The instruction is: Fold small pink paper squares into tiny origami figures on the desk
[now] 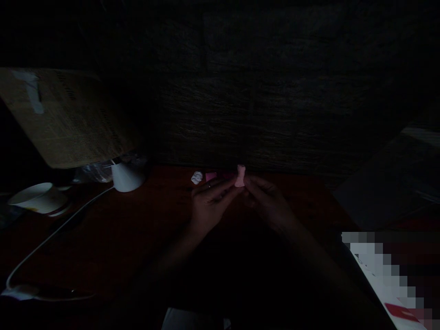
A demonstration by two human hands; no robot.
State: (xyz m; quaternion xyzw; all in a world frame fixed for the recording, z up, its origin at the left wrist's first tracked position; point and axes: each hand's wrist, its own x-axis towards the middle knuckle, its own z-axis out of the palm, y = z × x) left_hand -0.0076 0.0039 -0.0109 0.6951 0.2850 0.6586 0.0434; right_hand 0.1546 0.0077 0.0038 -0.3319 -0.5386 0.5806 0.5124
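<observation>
A small pale pink piece (240,176), narrow in the middle and wider at both ends, stands upright between my two hands; it looks like modelling clay, though the dim light hides its texture. My left hand (210,201), with a ring on one finger, pinches it from the left. From the right, the fingertips of my right hand (270,201) press against its side. Behind my left hand lie a white crumpled lump (197,177) and a flat bright pink piece (211,176), partly covered by my fingers.
The scene is very dark. On the reddish-brown table (137,229) stand a white cone-shaped object (127,178) and a paper cup (39,198) at the left, with a white cable (58,222) running forward. A cardboard box (75,119) rises behind them. A white printed sheet or box (373,279) sits at right.
</observation>
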